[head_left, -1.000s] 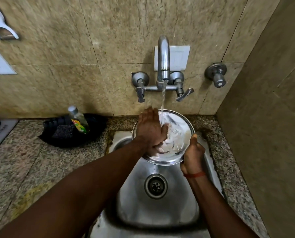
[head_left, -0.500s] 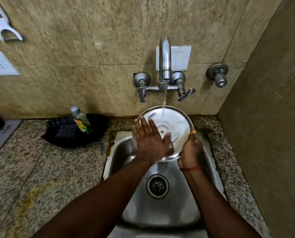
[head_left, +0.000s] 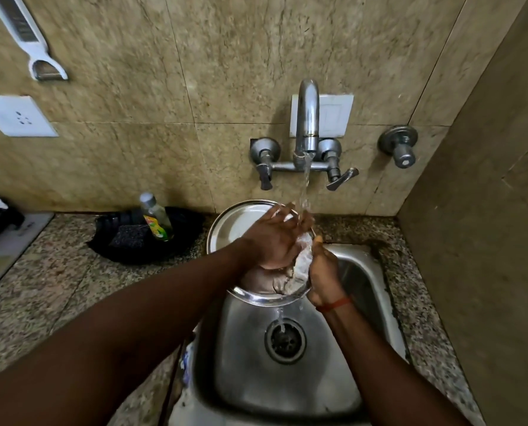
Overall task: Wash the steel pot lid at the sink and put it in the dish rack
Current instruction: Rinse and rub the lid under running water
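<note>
While water from the tap (head_left: 307,118) runs, our right hand (head_left: 324,272) grips the lid (head_left: 229,226) tilted over the sink (head_left: 364,290) so it drains, left hand (head_left: 275,241) open-fingered, rubbing it.

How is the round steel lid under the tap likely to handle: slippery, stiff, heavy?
The round steel pot lid is probably slippery: water streams over its shiny face. Likely stiff, since it holds its shape with the right hand gripping just the rim. Seemingly light, too.
</note>
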